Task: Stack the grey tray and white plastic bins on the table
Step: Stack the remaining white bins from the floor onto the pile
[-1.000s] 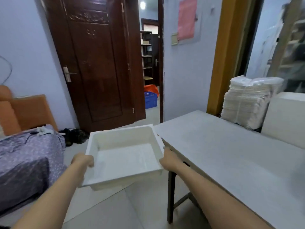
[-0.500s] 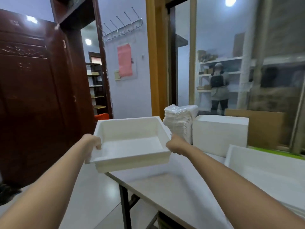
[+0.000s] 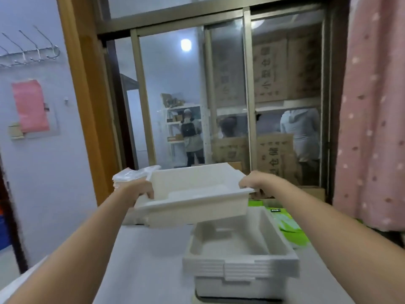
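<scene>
I hold a white plastic bin [image 3: 192,207] in the air above the table [image 3: 144,266]. My left hand [image 3: 140,190] grips its left rim and my right hand [image 3: 249,183] grips its right rim. The bin tilts a little, its near edge lower. Just below and to the right stands a stack of several nested white bins [image 3: 238,262] on the table, with a dark grey tray edge [image 3: 236,300] showing under the stack. The held bin overlaps the far left corner of the stack in view and does not touch it.
A pile of white plastic sheets [image 3: 129,178] sits at the table's far left, behind my left hand. Green packets [image 3: 289,227] lie right of the stack. A pink curtain [image 3: 372,128] hangs at the right, and a window with cardboard boxes is behind.
I have turned right from the door toward the window. The bin has travelled from beside the table to above it, near the stack of bins. Both hands keep their hold on the rims.
</scene>
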`<state>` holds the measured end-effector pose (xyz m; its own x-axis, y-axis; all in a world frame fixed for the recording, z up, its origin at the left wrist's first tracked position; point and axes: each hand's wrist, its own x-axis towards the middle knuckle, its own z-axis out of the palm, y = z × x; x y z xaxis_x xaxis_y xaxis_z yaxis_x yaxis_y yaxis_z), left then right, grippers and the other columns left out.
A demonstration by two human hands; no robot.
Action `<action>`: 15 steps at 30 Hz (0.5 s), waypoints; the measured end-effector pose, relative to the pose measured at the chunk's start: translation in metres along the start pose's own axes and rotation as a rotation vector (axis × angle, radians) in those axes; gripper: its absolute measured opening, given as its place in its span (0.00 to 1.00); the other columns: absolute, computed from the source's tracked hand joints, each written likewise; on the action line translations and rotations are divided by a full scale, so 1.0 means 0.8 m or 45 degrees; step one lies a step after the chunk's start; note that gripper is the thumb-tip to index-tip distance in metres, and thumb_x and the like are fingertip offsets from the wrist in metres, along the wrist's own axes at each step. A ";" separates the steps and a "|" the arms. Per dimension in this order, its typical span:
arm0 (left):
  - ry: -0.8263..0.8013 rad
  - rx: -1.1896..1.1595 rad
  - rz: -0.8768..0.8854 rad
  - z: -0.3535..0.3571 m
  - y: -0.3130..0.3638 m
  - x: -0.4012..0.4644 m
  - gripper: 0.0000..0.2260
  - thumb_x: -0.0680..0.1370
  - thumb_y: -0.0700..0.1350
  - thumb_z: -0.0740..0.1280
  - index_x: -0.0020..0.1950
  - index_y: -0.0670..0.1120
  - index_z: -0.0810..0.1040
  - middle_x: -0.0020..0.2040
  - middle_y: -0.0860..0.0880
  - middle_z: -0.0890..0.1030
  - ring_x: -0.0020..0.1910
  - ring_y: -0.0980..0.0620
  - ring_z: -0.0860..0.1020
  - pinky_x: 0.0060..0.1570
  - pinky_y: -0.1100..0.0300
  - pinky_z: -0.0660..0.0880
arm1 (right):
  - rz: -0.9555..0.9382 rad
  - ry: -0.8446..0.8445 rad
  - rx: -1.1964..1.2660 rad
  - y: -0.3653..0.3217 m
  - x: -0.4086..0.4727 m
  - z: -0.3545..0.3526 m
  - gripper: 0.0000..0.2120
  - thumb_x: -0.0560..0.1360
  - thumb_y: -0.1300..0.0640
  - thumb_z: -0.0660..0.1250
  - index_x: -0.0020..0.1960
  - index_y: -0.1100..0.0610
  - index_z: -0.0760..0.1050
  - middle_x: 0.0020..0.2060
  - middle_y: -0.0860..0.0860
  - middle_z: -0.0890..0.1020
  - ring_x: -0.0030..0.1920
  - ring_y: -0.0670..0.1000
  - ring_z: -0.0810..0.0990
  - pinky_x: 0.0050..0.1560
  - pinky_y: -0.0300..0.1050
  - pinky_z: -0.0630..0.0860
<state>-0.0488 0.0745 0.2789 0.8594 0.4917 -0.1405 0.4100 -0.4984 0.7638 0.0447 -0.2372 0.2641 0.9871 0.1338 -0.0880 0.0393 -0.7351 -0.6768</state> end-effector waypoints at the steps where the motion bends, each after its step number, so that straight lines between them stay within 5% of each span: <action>1: -0.011 0.054 0.043 0.018 0.012 0.000 0.19 0.67 0.38 0.72 0.55 0.42 0.70 0.50 0.41 0.74 0.51 0.43 0.74 0.52 0.54 0.75 | 0.047 0.010 0.000 0.015 -0.003 -0.012 0.04 0.67 0.61 0.58 0.41 0.60 0.69 0.29 0.56 0.70 0.23 0.50 0.67 0.26 0.34 0.58; 4: -0.038 0.143 0.104 0.062 0.049 0.002 0.18 0.70 0.39 0.70 0.58 0.41 0.71 0.43 0.43 0.71 0.40 0.46 0.71 0.38 0.59 0.70 | 0.135 0.063 0.058 0.056 -0.009 -0.041 0.09 0.71 0.64 0.57 0.32 0.56 0.64 0.24 0.52 0.64 0.21 0.48 0.60 0.26 0.33 0.55; 8: -0.148 0.167 0.097 0.097 0.079 0.015 0.20 0.71 0.38 0.69 0.63 0.39 0.72 0.54 0.40 0.74 0.52 0.41 0.74 0.48 0.54 0.72 | 0.195 0.119 0.187 0.091 -0.005 -0.068 0.05 0.71 0.65 0.61 0.38 0.58 0.70 0.28 0.54 0.70 0.25 0.50 0.68 0.24 0.32 0.64; 11: -0.190 0.159 0.093 0.112 0.093 0.020 0.20 0.72 0.38 0.69 0.63 0.38 0.71 0.58 0.39 0.74 0.55 0.40 0.74 0.53 0.52 0.73 | 0.198 0.103 0.347 0.103 -0.007 -0.079 0.04 0.73 0.68 0.60 0.43 0.63 0.74 0.33 0.58 0.77 0.29 0.54 0.78 0.27 0.41 0.78; 15: -0.204 0.130 0.091 0.119 0.101 0.015 0.14 0.74 0.36 0.67 0.58 0.39 0.69 0.45 0.41 0.72 0.44 0.44 0.73 0.39 0.56 0.71 | 0.217 0.088 0.434 0.107 -0.010 -0.081 0.05 0.74 0.69 0.59 0.46 0.64 0.73 0.37 0.59 0.78 0.32 0.56 0.80 0.25 0.43 0.80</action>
<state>0.0239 -0.0279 0.2788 0.9217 0.3364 -0.1931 0.3681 -0.6020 0.7086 0.0503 -0.3441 0.2542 0.9836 -0.0250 -0.1784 -0.1684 -0.4783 -0.8619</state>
